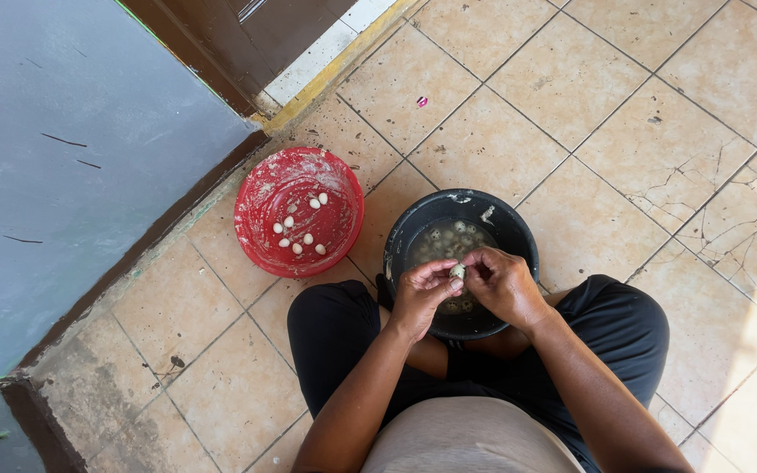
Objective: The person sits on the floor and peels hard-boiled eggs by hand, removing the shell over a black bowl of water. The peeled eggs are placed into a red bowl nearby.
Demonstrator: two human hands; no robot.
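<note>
A small speckled egg (457,271) is pinched between the fingertips of both hands over a black bucket (505,223). My left hand (420,293) holds it from the left, my right hand (503,282) from the right. The bucket holds cloudy water with several small speckled eggs (450,238) in it. To the left, on the floor, stands a red bowl (265,188) with several small white peeled eggs (301,226) lying in it. I sit cross-legged in dark trousers, with the bucket between my knees.
The floor is beige tile with cracks at the right. A grey-blue wall (54,166) with a dark base strip runs along the left. A dark wooden door (238,39) and a yellow threshold lie at the top.
</note>
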